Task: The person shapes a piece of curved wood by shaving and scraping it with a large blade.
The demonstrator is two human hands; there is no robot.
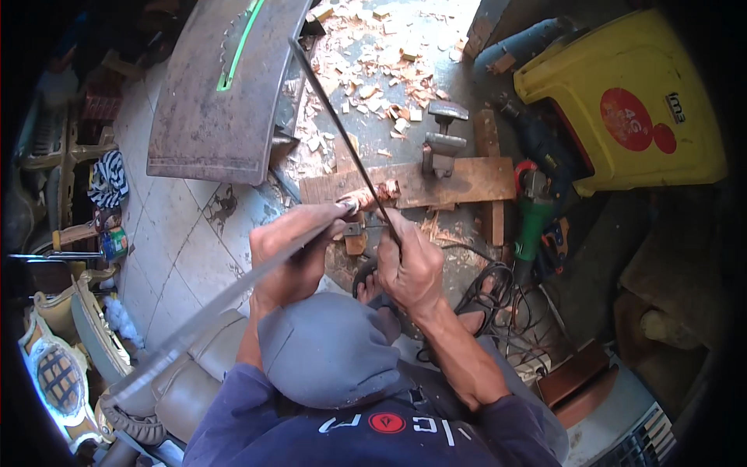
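My left hand is closed around a long flat grey strip, blurred at its low end, which runs down to the lower left. Just past its fingers is a glossy reddish-brown piece; whether it joins the strip is hidden. My right hand grips the near end of a long thin dark bar, which slants up and away to the left, crossing over that piece. Below both lies a wooden plank carrying a metal clamp, to the right of my hands.
A metal-topped saw table with a toothed blade stands at the upper left. Wood chips litter the floor. On the right are a green angle grinder, tangled cables and a yellow plastic seat. Carved furniture fills the left.
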